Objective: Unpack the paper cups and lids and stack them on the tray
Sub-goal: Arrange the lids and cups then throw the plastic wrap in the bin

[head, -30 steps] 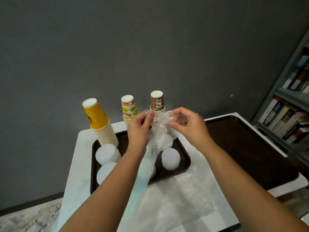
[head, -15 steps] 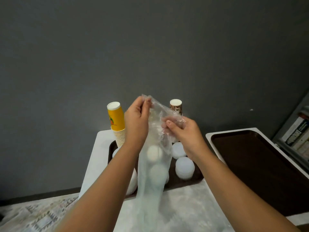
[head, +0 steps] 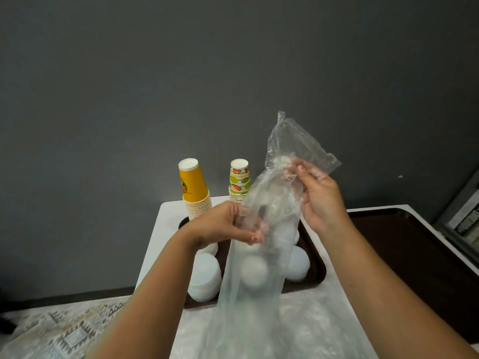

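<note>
A long clear plastic bag [head: 261, 255] hangs upright over the small brown tray [head: 315, 257]. My right hand [head: 320, 200] pinches the bag near its top, with the loose end sticking up above the fingers. My left hand [head: 225, 225] grips the bag lower down, on its left side. White lids show blurred through the plastic. On the tray stand a yellow cup stack [head: 194, 189], a fruit-print cup stack [head: 239, 180] and white lid stacks [head: 206, 277] [head: 298, 264]. The bag hides the brown cup stack.
The tray sits on a white table [head: 158, 242]. A larger dark brown tray [head: 409, 255] lies to the right. More crumpled plastic [head: 324, 325] covers the table's near part. A bookshelf [head: 464, 216] stands at the far right and a patterned rug [head: 59, 330] lies below left.
The bag has been lifted higher. My right hand rose with its top end, while my left hand slid down from the top to the bag's middle.
</note>
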